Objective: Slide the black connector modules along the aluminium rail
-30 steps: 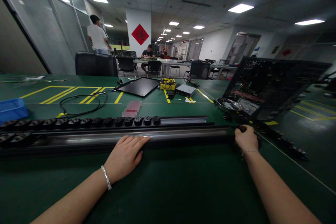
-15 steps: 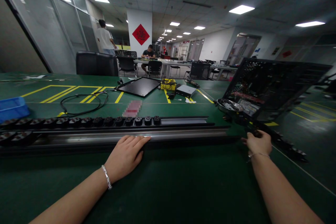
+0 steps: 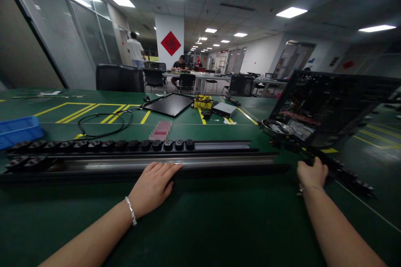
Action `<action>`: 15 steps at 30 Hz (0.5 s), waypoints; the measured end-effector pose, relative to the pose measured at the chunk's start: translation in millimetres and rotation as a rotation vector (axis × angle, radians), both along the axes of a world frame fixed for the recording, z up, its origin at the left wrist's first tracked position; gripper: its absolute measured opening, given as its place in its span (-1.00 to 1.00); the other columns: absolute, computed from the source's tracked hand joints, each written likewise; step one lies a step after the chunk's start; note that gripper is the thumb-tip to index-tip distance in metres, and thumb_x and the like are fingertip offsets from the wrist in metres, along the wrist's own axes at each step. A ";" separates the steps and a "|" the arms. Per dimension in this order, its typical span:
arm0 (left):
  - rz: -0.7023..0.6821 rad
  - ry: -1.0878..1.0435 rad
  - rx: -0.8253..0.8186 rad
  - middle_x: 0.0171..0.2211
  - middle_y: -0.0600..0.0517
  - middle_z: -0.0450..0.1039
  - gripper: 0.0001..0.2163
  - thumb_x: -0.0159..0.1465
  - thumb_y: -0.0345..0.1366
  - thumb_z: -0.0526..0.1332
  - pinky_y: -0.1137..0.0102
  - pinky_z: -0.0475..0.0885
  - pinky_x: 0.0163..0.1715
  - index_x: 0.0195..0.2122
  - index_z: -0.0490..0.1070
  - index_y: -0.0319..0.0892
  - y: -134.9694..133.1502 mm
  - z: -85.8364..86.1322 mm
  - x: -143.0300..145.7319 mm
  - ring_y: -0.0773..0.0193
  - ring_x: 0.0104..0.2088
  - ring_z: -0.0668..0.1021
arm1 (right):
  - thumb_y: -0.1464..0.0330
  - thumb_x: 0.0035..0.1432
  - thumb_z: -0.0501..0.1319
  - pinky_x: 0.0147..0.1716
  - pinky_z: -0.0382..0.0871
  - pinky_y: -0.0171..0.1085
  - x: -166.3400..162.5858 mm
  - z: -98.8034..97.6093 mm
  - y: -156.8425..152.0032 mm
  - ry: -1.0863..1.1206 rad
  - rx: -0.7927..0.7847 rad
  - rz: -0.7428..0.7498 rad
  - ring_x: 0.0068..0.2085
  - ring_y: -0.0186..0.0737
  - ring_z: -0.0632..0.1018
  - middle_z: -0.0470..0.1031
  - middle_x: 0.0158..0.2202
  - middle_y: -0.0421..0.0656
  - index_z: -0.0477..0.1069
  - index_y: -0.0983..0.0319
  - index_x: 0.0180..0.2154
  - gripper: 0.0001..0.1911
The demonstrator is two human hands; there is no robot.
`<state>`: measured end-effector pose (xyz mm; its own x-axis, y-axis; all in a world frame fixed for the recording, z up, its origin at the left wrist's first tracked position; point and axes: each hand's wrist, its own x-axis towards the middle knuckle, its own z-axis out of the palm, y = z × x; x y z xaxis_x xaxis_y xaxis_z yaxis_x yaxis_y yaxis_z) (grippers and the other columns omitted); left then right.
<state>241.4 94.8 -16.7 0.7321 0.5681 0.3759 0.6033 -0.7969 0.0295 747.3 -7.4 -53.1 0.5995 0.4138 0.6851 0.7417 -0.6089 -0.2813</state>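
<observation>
My left hand lies over the near edge of a long metal rail in a black channel, fingers stretched out across it and thumb apart. At the rail's left end sit a few black socket modules. Just behind it runs a second rail, lined with a row of black socket modules. Off to the right, my right hand is closed beside a row of small black parts. Its fingertips are turned away, and I cannot make out what they hold.
An open computer case stands at the right, with a metal bowl of parts beside it. Farther back lie a black panel, a yellow box, a grey drive and a looped cable. A blue bin is left.
The view has shifted slightly, so the scene sits a little farther right. My left hand stays on the rail. My right hand remains among the black parts, its fingers turned slightly farther away.
</observation>
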 end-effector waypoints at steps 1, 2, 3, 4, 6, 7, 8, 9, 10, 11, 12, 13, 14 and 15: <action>0.001 0.000 -0.003 0.01 -0.01 0.41 -0.54 0.22 -0.38 0.07 0.19 0.26 -0.04 0.18 0.15 -0.06 -0.1 0.1 -0.1 0.17 -0.07 0.44 | 0.26 0.16 -0.11 -0.09 0.20 0.03 -1.5 0.4 0.4 0.063 0.029 -0.043 0.02 0.27 0.36 0.19 0.03 0.45 0.09 0.67 0.16 -0.32; 0.003 0.002 -0.006 0.02 -0.01 0.40 -0.53 0.22 -0.38 0.07 0.19 0.26 -0.04 0.18 0.14 -0.06 -0.2 0.0 -0.2 0.17 -0.06 0.43 | 0.22 0.16 -0.11 -0.08 0.20 0.05 -3.4 1.5 1.0 0.127 0.057 -0.071 0.05 0.31 0.34 0.17 0.05 0.46 0.13 0.67 0.14 -0.30; 0.004 0.003 -0.008 0.03 0.00 0.40 -0.53 0.22 -0.37 0.07 0.19 0.25 -0.03 0.18 0.13 -0.05 -0.3 -0.1 -0.3 0.16 -0.06 0.43 | 0.19 0.16 -0.11 -0.06 0.19 0.06 -5.9 3.7 1.9 0.180 0.077 -0.082 0.07 0.32 0.32 0.17 0.08 0.45 0.17 0.65 0.13 -0.30; 0.005 0.005 -0.009 0.03 0.00 0.39 -0.53 0.22 -0.37 0.07 0.18 0.25 -0.02 0.19 0.13 -0.05 -0.5 -0.4 -0.2 0.16 -0.05 0.43 | 0.17 0.17 -0.10 -0.03 0.17 0.06 -9.4 7.0 3.1 0.214 0.089 -0.072 0.10 0.32 0.29 0.16 0.10 0.43 0.18 0.62 0.13 -0.30; 0.007 0.007 -0.007 0.04 0.00 0.38 -0.53 0.22 -0.36 0.08 0.18 0.25 -0.01 0.19 0.13 -0.06 -1.1 -1.1 0.1 0.16 -0.04 0.42 | 0.18 0.17 -0.08 0.06 0.10 0.06 -21.1 16.5 6.1 0.237 0.114 -0.036 0.17 0.31 0.21 0.09 0.17 0.40 0.14 0.59 0.16 -0.30; 0.004 0.008 -0.005 0.05 0.00 0.38 -0.53 0.22 -0.36 0.08 0.19 0.25 -0.01 0.18 0.13 -0.06 -1.4 -1.3 0.2 0.16 -0.04 0.42 | 0.19 0.17 -0.07 0.10 0.04 0.05 -30.2 22.2 7.9 0.226 0.128 -0.018 0.21 0.29 0.15 0.03 0.21 0.37 0.10 0.58 0.18 -0.30; -0.001 0.005 0.000 0.05 0.00 0.38 -0.53 0.23 -0.36 0.08 0.20 0.25 -0.01 0.18 0.13 -0.07 -1.6 -1.2 0.0 0.17 -0.03 0.42 | 0.19 0.16 -0.05 0.14 0.00 0.02 -41.8 28.0 10.0 0.202 0.137 0.009 0.24 0.25 0.08 -0.02 0.25 0.30 0.08 0.53 0.20 -0.30; -0.005 -0.004 0.008 0.05 -0.01 0.38 -0.54 0.23 -0.35 0.07 0.21 0.26 -0.01 0.19 0.13 -0.08 -1.5 -0.7 -0.6 0.17 -0.03 0.42 | 0.20 0.17 -0.04 0.17 -0.05 0.00 -55.8 33.4 12.1 0.153 0.138 0.062 0.27 0.18 0.03 -0.05 0.29 0.22 0.06 0.47 0.22 -0.32; -0.002 -0.020 0.022 0.04 -0.02 0.38 -0.54 0.24 -0.34 0.06 0.23 0.26 -0.01 0.19 0.11 -0.09 -1.0 0.3 -2.1 0.18 -0.03 0.42 | 0.22 0.17 -0.04 0.18 -0.07 0.03 -71.8 37.9 14.3 0.052 0.145 0.149 0.28 0.16 0.01 -0.06 0.29 0.20 0.06 0.45 0.23 -0.34; 0.007 -0.046 0.045 0.03 -0.03 0.39 -0.54 0.26 -0.33 0.06 0.25 0.26 -0.01 0.20 0.10 -0.11 0.2 2.0 -4.6 0.19 -0.03 0.43 | 0.22 0.19 -0.05 0.18 -0.06 0.05 -89.1 41.1 16.5 -0.038 0.126 0.236 0.29 0.13 0.00 -0.06 0.30 0.17 0.06 0.43 0.23 -0.35; 0.039 -0.076 0.072 0.02 -0.05 0.40 -0.54 0.27 -0.31 0.04 0.25 0.26 -0.01 0.21 0.08 -0.13 2.2 4.5 -8.3 0.19 -0.02 0.42 | 0.22 0.20 -0.07 0.18 -0.05 0.06 -106.7 42.9 18.5 -0.101 0.086 0.317 0.29 0.09 -0.01 -0.06 0.31 0.14 0.04 0.40 0.24 -0.37; 0.092 -0.116 0.118 0.01 -0.07 0.40 -0.56 0.29 -0.29 0.03 0.24 0.26 0.00 0.20 0.09 -0.15 5.1 7.7 -13.3 0.17 -0.02 0.42 | 0.22 0.22 -0.08 0.18 -0.02 0.06 -123.6 43.2 20.5 -0.140 0.026 0.387 0.30 0.06 -0.02 -0.06 0.31 0.11 0.03 0.38 0.25 -0.38; 0.155 -0.155 0.165 0.00 -0.09 0.41 -0.57 0.29 -0.26 0.03 0.23 0.25 0.00 0.19 0.12 -0.17 9.0 11.5 -19.8 0.15 -0.01 0.42 | 0.22 0.24 -0.10 0.18 -0.02 0.06 -138.7 42.2 22.3 -0.167 -0.042 0.446 0.30 0.02 -0.02 -0.05 0.31 0.08 0.02 0.36 0.25 -0.40; 0.227 -0.189 0.204 0.00 -0.12 0.40 -0.59 0.29 -0.25 0.02 0.21 0.24 0.01 0.17 0.15 -0.18 13.9 15.6 -27.5 0.12 0.00 0.41 | 0.23 0.25 -0.10 0.18 -0.02 0.06 -151.4 40.2 23.9 -0.186 -0.122 0.500 0.30 0.00 -0.03 -0.03 0.31 0.05 0.03 0.33 0.25 -0.41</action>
<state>213.8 108.8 -1.0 0.5026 0.6075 0.6151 0.7647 -0.6443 0.0115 595.9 16.5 -12.9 0.1826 0.6999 0.6905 0.9796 -0.1895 -0.0670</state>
